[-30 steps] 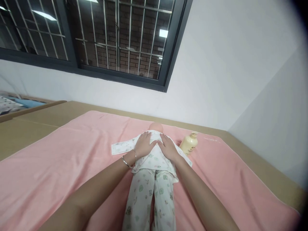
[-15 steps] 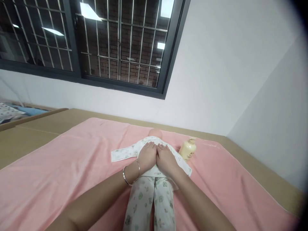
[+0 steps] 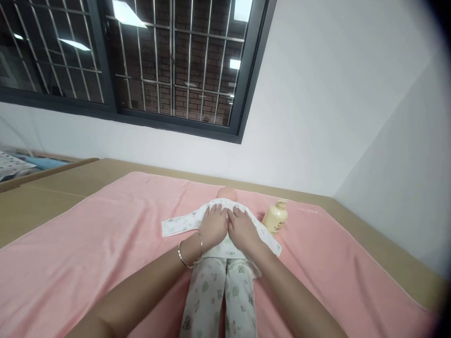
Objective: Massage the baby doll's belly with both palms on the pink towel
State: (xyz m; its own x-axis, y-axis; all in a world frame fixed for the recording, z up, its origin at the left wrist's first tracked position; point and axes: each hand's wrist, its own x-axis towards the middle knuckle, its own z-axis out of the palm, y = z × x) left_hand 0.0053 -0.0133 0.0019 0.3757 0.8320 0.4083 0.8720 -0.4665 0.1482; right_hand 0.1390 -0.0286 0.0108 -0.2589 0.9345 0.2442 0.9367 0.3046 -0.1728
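Note:
A baby doll lies on a pink blanket, its bare head at the far end. It wears a white patterned top and matching trousers. My left hand, with a silver bangle on the wrist, rests flat on the chest of the top. Beside it, my right hand also lies flat on the chest, the thumbs side meeting the left hand. Both hands have fingers stretched out toward the doll's head. Much of the top is hidden under them.
A cream pump bottle stands on the blanket right of the doll. Tan padded surface borders the blanket, with a white wall and barred window behind. Folded cloths lie at far left.
Both hands have slid slightly up the doll's chest toward its head, and the fingers are a little more spread. The doll and bottle stay in place.

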